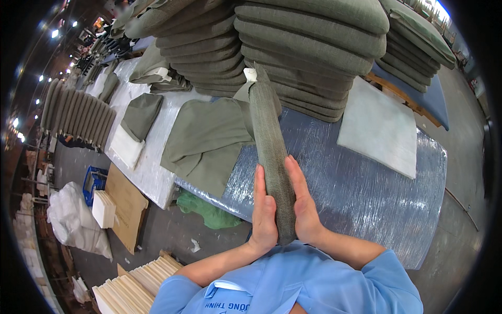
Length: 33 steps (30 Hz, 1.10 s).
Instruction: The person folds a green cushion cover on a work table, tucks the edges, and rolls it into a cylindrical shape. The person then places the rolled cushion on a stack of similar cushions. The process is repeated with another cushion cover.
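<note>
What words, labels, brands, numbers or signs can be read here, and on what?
Light-blue shirt: dark-blue lettering, upside down; its wording is left unquoted.
Brown board: faint marks, too blurred to read.
Grey-green cushion: no visible text.
I can make out nothing else.

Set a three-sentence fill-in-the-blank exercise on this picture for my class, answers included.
1. The left hand and right hand press against opposite ____ of a fabric-covered cushion.
2. The large square white pad lies toward the picture's ____ side.
3. The short-sleeved shirt is coloured ____.
Missing words: sides; right; blue.
</note>
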Each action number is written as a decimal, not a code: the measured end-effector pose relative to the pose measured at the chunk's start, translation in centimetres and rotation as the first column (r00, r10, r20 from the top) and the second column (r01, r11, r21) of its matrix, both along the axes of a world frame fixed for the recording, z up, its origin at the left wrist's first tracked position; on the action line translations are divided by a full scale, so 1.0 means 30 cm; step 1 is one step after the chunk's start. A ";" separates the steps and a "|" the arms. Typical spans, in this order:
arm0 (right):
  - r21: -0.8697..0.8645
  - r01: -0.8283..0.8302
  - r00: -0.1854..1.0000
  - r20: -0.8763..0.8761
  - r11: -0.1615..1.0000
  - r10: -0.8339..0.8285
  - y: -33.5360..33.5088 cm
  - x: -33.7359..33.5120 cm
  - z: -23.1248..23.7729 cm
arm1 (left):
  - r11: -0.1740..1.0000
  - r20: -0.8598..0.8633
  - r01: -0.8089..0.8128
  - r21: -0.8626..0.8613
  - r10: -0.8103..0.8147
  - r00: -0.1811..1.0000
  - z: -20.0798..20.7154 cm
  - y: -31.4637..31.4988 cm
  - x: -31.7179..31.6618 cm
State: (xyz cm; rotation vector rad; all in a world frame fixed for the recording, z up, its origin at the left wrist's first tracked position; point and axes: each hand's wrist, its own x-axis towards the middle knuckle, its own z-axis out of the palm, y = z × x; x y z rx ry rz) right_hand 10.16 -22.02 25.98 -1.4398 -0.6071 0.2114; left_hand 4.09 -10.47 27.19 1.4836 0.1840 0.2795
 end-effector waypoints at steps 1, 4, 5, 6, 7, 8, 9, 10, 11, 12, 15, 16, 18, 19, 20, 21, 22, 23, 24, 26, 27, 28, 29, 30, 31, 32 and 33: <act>-0.045 0.033 0.998 0.046 0.998 -0.031 0.007 -0.007 0.011 | 1.000 0.009 -0.024 -0.009 0.024 1.000 -0.004 -0.016 -0.004; -0.147 0.106 0.981 0.177 0.983 -0.079 0.017 -0.006 0.036 | 0.997 0.032 -0.004 -0.077 0.006 0.999 -0.004 -0.025 0.037; -0.164 0.113 0.974 0.212 0.980 -0.077 0.010 -0.001 0.036 | 0.997 0.040 -0.001 -0.081 0.004 0.999 -0.001 -0.026 0.051; -0.180 0.121 0.966 0.248 0.976 -0.074 0.004 0.003 0.036 | 0.996 0.035 -0.002 -0.086 0.005 0.999 0.000 -0.033 0.042; -0.112 0.085 0.982 0.176 0.990 -0.064 -0.003 0.000 0.030 | 0.997 0.024 -0.003 -0.083 0.005 1.000 0.003 -0.038 0.037; -0.041 0.053 0.993 0.104 0.998 -0.049 -0.011 -0.005 0.021 | 0.997 0.010 -0.007 -0.079 0.008 1.000 0.007 -0.042 0.030; 0.032 0.027 0.999 0.033 0.999 -0.028 -0.016 -0.005 0.015 | 0.997 0.006 -0.011 -0.081 0.012 1.000 0.011 -0.041 0.032; 0.108 0.023 0.999 -0.052 0.994 -0.017 -0.021 -0.006 0.007 | 0.997 -0.011 -0.013 -0.081 0.012 1.000 0.016 -0.041 0.026; 0.185 0.025 0.991 -0.134 0.982 0.000 -0.026 -0.007 0.000 | 0.997 -0.024 -0.015 -0.079 0.013 1.000 0.020 -0.038 0.022; 0.261 0.035 0.977 -0.214 0.965 0.023 -0.029 -0.007 -0.011 | 0.997 -0.034 -0.022 -0.074 0.019 0.999 0.025 -0.038 0.016; 0.041 0.069 0.998 -0.006 0.997 -0.068 -0.028 -0.042 -0.059 | 0.999 -0.014 -0.031 -0.015 0.031 0.999 0.010 -0.046 0.004; -0.037 0.097 0.989 0.116 0.995 -0.092 -0.025 -0.041 -0.058 | 0.999 -0.001 -0.036 0.006 0.036 0.999 0.007 -0.048 0.004; -0.061 0.087 0.992 0.102 0.994 -0.081 -0.020 -0.031 -0.057 | 0.998 0.025 -0.050 0.049 0.049 0.998 -0.001 -0.043 0.007; -0.065 0.076 0.991 0.113 0.995 -0.068 -0.024 -0.019 -0.055 | 0.999 0.026 -0.042 0.035 0.041 0.999 -0.004 -0.032 0.012; -0.069 0.064 0.991 0.124 0.996 -0.055 -0.026 0.001 -0.054 | 0.999 0.026 -0.033 0.022 0.032 0.999 -0.011 -0.013 0.017; -0.019 0.036 0.999 0.010 0.999 -0.036 -0.027 0.035 -0.068 | 1.000 0.025 -0.023 0.008 0.023 0.999 -0.017 0.011 0.033; 0.035 0.013 0.995 -0.100 0.999 -0.010 -0.028 0.078 -0.095 | 0.999 0.035 -0.013 -0.041 0.015 0.999 -0.019 0.037 0.068; 0.092 -0.013 0.976 -0.215 0.996 0.033 -0.015 0.112 -0.103 | 0.996 0.037 -0.012 -0.090 0.015 0.999 -0.021 0.069 0.105; 0.058 -0.003 0.979 -0.205 0.998 0.015 0.004 0.153 -0.113 | 0.990 0.039 -0.009 -0.138 0.014 0.999 -0.025 0.108 0.150; -0.016 0.021 0.982 -0.188 1.000 -0.024 0.054 0.256 -0.103 | 0.987 0.049 -0.018 -0.158 0.026 0.998 -0.031 0.192 0.253; 0.021 0.003 0.974 -0.224 1.000 0.002 0.085 0.295 -0.098 | 0.987 0.047 -0.016 -0.159 0.023 0.999 -0.015 0.215 0.303; 0.037 0.003 0.982 -0.187 0.999 0.004 0.112 0.317 -0.102 | 0.987 0.039 -0.016 -0.161 0.023 0.999 -0.012 0.234 0.343; 0.053 0.004 0.989 -0.148 0.999 0.004 0.137 0.335 -0.105 | 0.993 0.019 -0.017 -0.117 0.019 1.000 -0.010 0.241 0.365; 0.069 0.005 0.994 -0.107 0.998 0.003 0.158 0.349 -0.107 | 0.996 0.032 -0.024 -0.084 0.026 0.999 -0.010 0.233 0.373; 0.100 -0.029 0.995 -0.091 0.995 0.038 0.180 0.358 -0.107 | 0.998 0.041 -0.035 -0.053 0.037 0.999 -0.025 0.219 0.369; 0.067 -0.011 0.999 -0.044 0.998 0.014 0.192 0.348 -0.101 | 0.998 0.052 -0.051 -0.020 0.052 0.997 -0.037 0.203 0.361; 0.035 0.009 1.000 0.005 0.999 -0.009 0.196 0.328 -0.094 | 0.998 0.064 -0.068 0.012 0.067 0.996 -0.048 0.194 0.365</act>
